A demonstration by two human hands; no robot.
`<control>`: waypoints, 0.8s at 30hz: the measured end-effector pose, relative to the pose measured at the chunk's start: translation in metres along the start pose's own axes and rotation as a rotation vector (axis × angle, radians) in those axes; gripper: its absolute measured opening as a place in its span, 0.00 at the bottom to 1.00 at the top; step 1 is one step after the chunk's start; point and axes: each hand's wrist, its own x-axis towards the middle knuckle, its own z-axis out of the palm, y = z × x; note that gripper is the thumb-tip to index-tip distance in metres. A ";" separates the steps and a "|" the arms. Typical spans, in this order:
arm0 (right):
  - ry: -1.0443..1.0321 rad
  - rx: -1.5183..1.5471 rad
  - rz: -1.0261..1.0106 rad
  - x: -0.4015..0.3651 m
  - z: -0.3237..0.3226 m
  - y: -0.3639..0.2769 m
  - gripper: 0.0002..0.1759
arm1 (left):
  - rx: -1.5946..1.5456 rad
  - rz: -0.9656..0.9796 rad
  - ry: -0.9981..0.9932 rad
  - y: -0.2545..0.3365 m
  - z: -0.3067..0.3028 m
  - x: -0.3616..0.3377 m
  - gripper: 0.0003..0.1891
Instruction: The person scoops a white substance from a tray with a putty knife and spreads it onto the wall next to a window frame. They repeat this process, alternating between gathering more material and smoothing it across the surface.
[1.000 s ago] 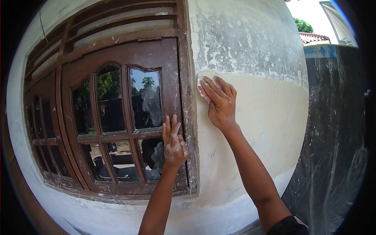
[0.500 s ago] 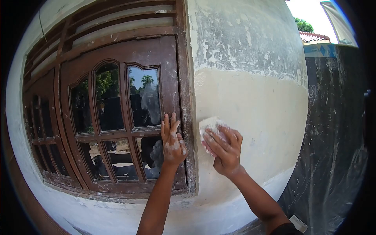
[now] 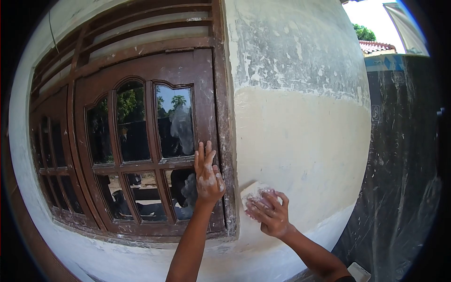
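My right hand (image 3: 271, 211) grips a flat, whitish putty spreader (image 3: 256, 191) with a pinkish edge. The spreader lies against the cream-coated lower part of the wall (image 3: 300, 141), close to the window's right edge. White smears cover its face, and my fingers hide part of it. With fingers stretched upward, my left hand (image 3: 209, 176) rests flat on the brown wooden window sash (image 3: 203, 94), holding nothing. White residue marks the back of that hand.
Glass panes (image 3: 134, 136) in the sash reflect trees, and one has a cloudy smear. Above the cream area the wall is grey and patchy (image 3: 282, 51). A dark panel (image 3: 399, 141) stands at the right, and a pale block-like object (image 3: 359, 271) lies low beside it.
My right hand and the spreader have slid down the wall beside the window frame. My left hand stays at the same place on the sash; the view has tilted slightly.
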 end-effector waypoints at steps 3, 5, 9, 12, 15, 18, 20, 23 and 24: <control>0.228 -0.019 0.007 0.115 -0.022 0.036 0.25 | -0.012 0.006 -0.018 0.003 -0.003 0.002 0.24; 0.306 -0.092 -0.029 0.177 -0.018 0.067 0.28 | 0.030 0.010 -0.025 0.004 -0.003 0.001 0.24; 0.237 -0.090 0.006 0.185 0.011 0.097 0.30 | 0.094 0.030 -0.035 0.005 -0.003 0.003 0.25; 0.063 -0.048 0.026 0.090 0.018 0.072 0.27 | 0.095 0.024 -0.043 0.005 -0.003 0.002 0.25; -0.182 -0.046 -0.042 -0.043 0.016 0.037 0.29 | 0.096 0.033 -0.031 0.005 -0.001 0.002 0.26; -0.255 0.056 -0.087 -0.097 -0.006 0.015 0.24 | 0.105 0.014 -0.032 0.006 0.001 0.001 0.26; -0.150 0.087 -0.056 -0.051 -0.020 0.014 0.22 | 0.113 0.017 -0.028 0.005 0.001 0.005 0.26; 0.060 0.046 -0.066 0.057 -0.023 0.033 0.24 | 0.116 -0.006 -0.049 0.010 -0.002 0.001 0.26; 0.133 0.047 -0.079 0.088 -0.018 0.040 0.26 | 0.121 -0.009 -0.052 0.010 -0.003 0.003 0.26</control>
